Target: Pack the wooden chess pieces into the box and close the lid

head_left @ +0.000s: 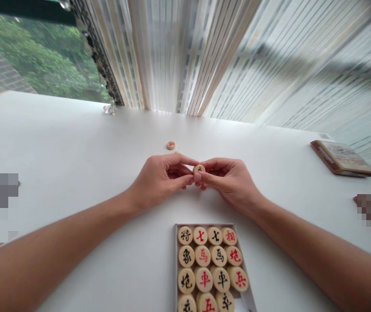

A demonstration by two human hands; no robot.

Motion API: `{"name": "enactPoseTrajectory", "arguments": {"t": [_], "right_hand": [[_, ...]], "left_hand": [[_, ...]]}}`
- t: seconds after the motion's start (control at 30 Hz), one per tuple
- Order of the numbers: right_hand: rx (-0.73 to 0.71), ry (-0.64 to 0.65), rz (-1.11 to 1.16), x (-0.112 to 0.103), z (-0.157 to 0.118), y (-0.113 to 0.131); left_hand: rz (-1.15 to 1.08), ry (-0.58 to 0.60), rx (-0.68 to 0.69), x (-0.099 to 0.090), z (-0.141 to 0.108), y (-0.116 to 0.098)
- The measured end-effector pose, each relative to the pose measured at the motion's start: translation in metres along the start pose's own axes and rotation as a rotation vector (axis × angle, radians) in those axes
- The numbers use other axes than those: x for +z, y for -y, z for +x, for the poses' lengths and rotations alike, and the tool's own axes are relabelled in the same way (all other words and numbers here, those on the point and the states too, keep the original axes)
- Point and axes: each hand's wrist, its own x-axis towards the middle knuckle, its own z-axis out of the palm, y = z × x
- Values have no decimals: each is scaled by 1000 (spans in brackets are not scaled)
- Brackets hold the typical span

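Observation:
Between the fingertips of my left hand (167,175) and my right hand (229,175) is a round wooden xiangqi piece (199,169) with a black character, partly covered by my right thumb. Both hands pinch it just above the white table. Another xiangqi piece (171,145), marked in red, lies flat on the table beyond my left hand. Nearer to me sits an open box (176,260) of xiangqi pieces in rows, with red and black characters facing up. The box's near end is cut off by the frame; a gap shows at its lower right.
A flat brown box (344,158) with a picture lid lies at the right on the white table (84,147). Striped curtains (178,56) hang along the far table edge, with a small clear crystal-like ornament (109,109) at their left. Blurred patches hide things at both sides.

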Motion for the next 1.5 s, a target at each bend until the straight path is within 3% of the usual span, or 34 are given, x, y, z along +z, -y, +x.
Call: {"name": "enactPoseTrajectory", "arguments": {"t": [0.27, 0.6, 1.07, 1.33, 1.5], "right_hand": [[-13, -10, -95, 4, -2, 5], [-39, 85, -60, -5, 0, -1], [-6, -13, -81, 2, -1, 2], [-79, 22, -172, 3, -4, 5], [-162, 14, -236, 4, -6, 3]], "left_hand": [[75, 55, 85, 0, -2, -3], [37, -44, -33, -3, 3, -3], [14, -3, -15, 0, 2, -7], [4, 33, -34, 0, 1, -2], [63, -21, -19, -2, 1, 0]]}}
